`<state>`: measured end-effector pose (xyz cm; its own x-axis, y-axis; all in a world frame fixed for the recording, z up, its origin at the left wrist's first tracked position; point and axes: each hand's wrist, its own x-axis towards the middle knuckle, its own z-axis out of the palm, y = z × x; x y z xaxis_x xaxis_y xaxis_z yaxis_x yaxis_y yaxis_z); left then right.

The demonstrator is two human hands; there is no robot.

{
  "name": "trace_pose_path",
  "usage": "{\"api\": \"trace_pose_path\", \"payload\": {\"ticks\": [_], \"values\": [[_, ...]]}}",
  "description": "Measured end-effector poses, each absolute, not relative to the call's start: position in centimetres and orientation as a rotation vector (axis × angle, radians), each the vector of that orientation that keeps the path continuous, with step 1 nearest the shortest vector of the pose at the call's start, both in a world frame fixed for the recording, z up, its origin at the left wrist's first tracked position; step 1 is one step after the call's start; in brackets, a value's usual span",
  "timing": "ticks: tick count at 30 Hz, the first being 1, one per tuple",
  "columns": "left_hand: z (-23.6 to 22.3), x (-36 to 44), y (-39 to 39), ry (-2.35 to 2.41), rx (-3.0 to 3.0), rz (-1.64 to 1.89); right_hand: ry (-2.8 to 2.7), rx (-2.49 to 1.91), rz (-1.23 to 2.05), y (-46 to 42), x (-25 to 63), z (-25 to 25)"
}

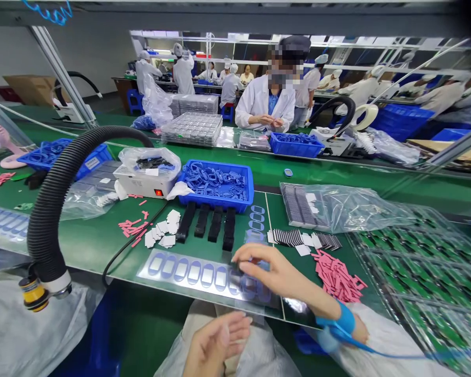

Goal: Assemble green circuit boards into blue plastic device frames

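My right hand (275,272), with a blue strap at its wrist, reaches left over the near table edge. Its fingertips are pinched on a blue oval ring at the right end of a clear strip (188,272) that carries a row of such rings. My left hand (215,340) hangs below the table edge over my lap, fingers loosely apart and nothing in it. Behind the strip lie several black blocks (208,222) and a blue tray of blue rings (215,183).
Pink slips (337,277) are piled right of my hand, and white squares (163,233) lie left of the blocks. A plastic bag of dark parts (337,207) and green trays (416,272) fill the right. A black hose (51,209) arches at left. A person (265,102) sits opposite.
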<state>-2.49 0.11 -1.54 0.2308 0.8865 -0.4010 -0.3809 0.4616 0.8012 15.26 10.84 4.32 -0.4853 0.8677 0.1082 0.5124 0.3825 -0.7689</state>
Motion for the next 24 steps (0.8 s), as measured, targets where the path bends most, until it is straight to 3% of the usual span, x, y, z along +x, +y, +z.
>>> {"api": "trace_pose_path", "payload": {"ticks": [6, 13, 24], "values": [[1.2, -1.8, 1.6, 0.614, 0.578, 0.789, -2.134, -0.931, 1.202, 4.5, 15.2, 6.8], [1.6, -0.9, 0.9, 0.680, 0.632, 0.816, -1.892, -0.958, 0.392, 2.0, 16.0, 4.6], [2.3, 0.2, 0.3, 0.703, 0.732, 0.828, -1.874, -1.036, 0.320, 1.5, 17.4, 4.7]]}}
